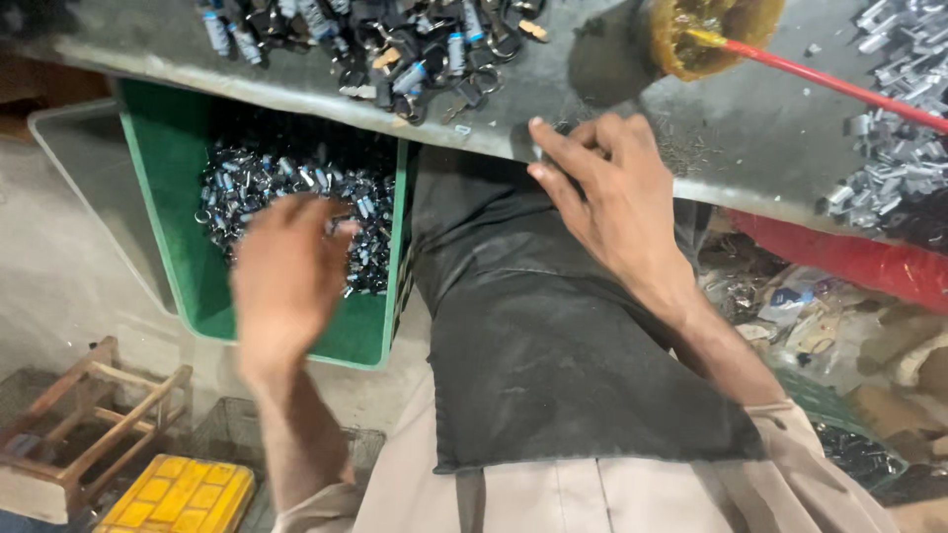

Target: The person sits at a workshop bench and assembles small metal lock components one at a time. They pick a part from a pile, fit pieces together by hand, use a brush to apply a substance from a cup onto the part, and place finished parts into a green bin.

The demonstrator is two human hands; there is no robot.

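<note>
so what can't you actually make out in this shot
- Left hand, head view: motion blur smears the fingers, so whether it holds any small metal parts from the green crate is unclear.
- Right hand: fingertips rest at the grey table edge; anything pinched there is too small to see.
- Pile of silver clips: cut off by the right edge.
- Yellow crate: cut off by the bottom edge.

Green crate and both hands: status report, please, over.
Left hand blurred above green crate of small metal parts. Right hand open, fingertips on grey table edge. Nothing in the way.
</note>
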